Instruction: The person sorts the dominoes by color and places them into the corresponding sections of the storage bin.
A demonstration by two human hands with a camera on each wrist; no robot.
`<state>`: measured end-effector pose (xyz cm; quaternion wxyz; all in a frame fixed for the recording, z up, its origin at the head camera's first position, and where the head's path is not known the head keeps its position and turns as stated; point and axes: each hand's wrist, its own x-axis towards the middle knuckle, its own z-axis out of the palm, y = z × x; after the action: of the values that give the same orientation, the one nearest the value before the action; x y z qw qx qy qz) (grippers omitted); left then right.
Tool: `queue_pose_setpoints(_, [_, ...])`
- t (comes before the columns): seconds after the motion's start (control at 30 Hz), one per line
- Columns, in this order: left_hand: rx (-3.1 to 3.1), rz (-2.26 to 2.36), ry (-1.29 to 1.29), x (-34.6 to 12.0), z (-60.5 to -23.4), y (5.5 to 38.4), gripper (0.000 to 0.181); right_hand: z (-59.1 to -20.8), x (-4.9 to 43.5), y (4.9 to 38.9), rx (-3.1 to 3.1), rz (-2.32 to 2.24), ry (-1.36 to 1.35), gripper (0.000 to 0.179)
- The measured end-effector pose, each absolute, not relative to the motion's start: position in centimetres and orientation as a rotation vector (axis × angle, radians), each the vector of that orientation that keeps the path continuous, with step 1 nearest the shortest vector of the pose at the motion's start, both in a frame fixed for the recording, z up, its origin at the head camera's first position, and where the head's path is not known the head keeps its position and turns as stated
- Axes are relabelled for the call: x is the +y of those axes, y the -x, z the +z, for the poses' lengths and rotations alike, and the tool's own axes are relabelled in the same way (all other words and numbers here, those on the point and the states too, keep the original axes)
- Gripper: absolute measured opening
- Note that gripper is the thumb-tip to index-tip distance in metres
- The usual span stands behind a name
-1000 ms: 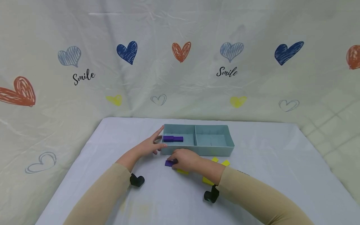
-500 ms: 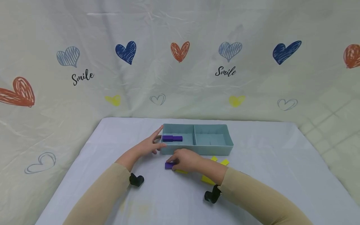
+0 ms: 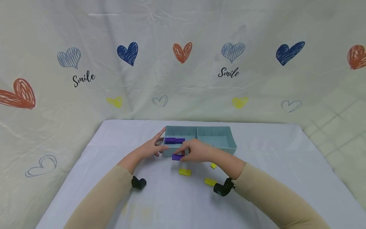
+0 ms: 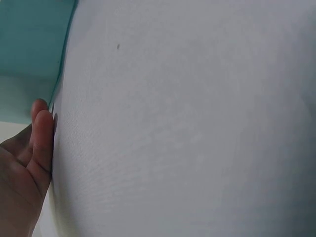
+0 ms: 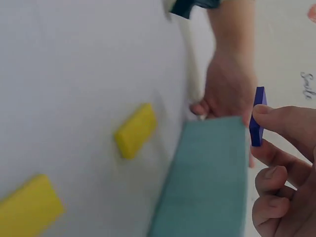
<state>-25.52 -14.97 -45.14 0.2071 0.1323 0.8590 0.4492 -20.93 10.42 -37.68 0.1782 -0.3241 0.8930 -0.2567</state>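
Observation:
My right hand pinches a purple block between thumb and fingertip, raised over the front wall of a pale teal two-compartment box. In the right wrist view, that purple block appears edge-on, held above the box's rim. At the box's left end rests my left hand, its index finger stretched along the end and the thumb at the front corner. The left wrist view has these fingers against the box. More purple blocks lie in the left compartment.
Yellow blocks lie on the white-covered table in front of the box: one near the middle, another by my right wrist, and a third block partly behind my right forearm. A heart-printed sheet hangs behind the table.
My right hand has lifted the purple block off the table and carried it up and slightly right to the box's front wall. My left hand has stayed in place.

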Motion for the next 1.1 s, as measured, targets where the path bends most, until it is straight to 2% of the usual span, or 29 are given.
queue_pose_setpoints(0.4, [2.377,1.25,-0.345,-15.2,-45.4,25.6,0.09,-34.9,11.6,24.8,2.556,-0.711,0.875,0.032])
queue_pose_setpoints(1.1, [2.369,1.255,-0.307,-14.9,-45.1,25.7,0.086,-37.8,9.6,30.0,2.642,-0.286,0.873,0.033])
